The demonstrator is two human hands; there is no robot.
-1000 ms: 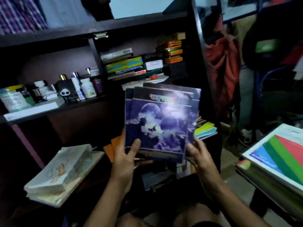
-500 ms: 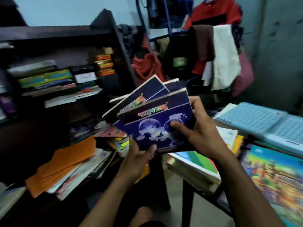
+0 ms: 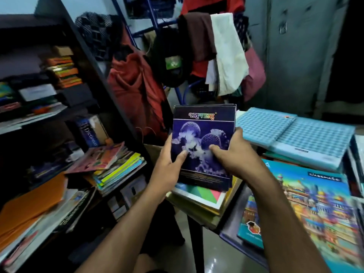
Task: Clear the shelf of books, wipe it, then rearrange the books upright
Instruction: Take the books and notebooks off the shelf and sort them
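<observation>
A squared-up stack of dark blue jellyfish-cover notebooks [image 3: 204, 134] stands upright between both hands, its bottom edge just above a pile with a striped green and red cover [image 3: 204, 195]. My left hand [image 3: 169, 166] grips the stack's left edge, thumb on the cover. My right hand [image 3: 234, 154] grips the right edge with its thumb across the front. The dark shelf [image 3: 110, 91] at the left holds a leaning dictionary [image 3: 88, 133], a slanted pile of thin books [image 3: 116, 164] and orange folders [image 3: 29, 201].
A table at the right carries blue checked notebooks [image 3: 295, 134] and a colourful city-cover book [image 3: 315, 217]. Clothes hang on a blue rack [image 3: 206, 46] behind. A grey metal cupboard [image 3: 295, 56] stands at the back right. Bare floor shows below the table.
The view has swung right from the shelf to the table. The fanned notebooks are now squared into one upright stack, moved over the striped-cover pile.
</observation>
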